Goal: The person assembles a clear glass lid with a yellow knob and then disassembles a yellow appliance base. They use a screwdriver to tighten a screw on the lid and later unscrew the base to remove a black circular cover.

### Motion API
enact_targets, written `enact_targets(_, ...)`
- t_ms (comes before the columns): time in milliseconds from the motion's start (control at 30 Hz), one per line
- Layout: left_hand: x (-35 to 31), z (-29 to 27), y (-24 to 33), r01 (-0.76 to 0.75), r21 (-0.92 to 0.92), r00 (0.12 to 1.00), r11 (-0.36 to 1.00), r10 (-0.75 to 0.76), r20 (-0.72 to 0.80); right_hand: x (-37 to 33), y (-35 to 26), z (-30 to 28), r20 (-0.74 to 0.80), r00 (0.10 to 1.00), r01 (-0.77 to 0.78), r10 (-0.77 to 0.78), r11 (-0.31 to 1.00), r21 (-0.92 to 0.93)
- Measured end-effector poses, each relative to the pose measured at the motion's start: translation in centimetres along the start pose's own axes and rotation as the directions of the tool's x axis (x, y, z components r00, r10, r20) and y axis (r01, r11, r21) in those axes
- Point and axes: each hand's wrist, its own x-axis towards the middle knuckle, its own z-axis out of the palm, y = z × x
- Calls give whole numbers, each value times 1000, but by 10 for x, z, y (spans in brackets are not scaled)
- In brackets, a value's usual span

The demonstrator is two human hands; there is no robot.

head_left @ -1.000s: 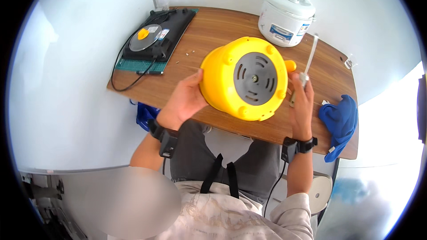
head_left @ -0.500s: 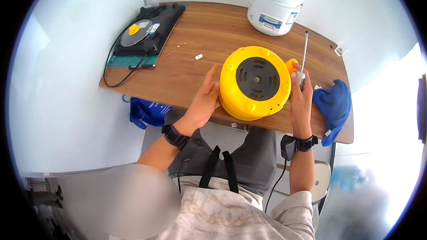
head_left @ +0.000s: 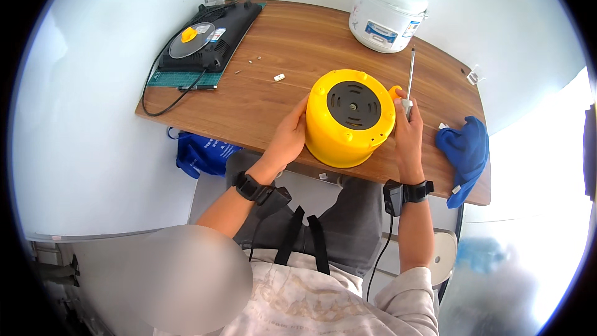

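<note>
A yellow electric pot is held bottom up over the table's near edge, its round black slotted base plate tilted up and a screw at the plate's centre. Against the pot's left side, my left hand grips the wall with palm and fingers. My right hand closes round a screwdriver, whose long shaft points away from me. The same hand also bears on the pot's short yellow handle. Parts of the fingers on both hands are hidden.
A white rice cooker stands at the back. A black appliance with a cord lies on a green mat, a glass lid on top. A white piece lies mid-table; a blue cloth lies at right.
The pot has tipped, so more of its side wall shows. My right hand has moved slightly left with the screwdriver. My left hand keeps its hold.
</note>
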Motion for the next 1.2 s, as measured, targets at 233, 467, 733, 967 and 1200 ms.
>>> enact_targets(233, 6, -6, -5, 4, -4, 1000, 1000, -4, -11, 3, -3, -1, 6, 1000, -20, 21, 998, -51)
enact_targets(467, 23, -43, 33, -153, 167, 986, 974, 140, 85, 12, -79, -38, 118, 986, -10, 120, 739, -673)
enact_targets(733, 58, -3, 80, -593, 558, 805, 580, 427, 413, 2, -171, -49, 376, 926, 338, -37, 527, -780)
enact_targets(967, 58, 1, 60, -426, 664, 903, 615, 245, 352, -3, -184, -57, 339, 938, 281, -66, 719, -636)
enact_targets(1200, 49, -2, 76, -380, 652, 897, 656, 90, 432, 0, -178, -36, 171, 970, 240, -170, 756, -609)
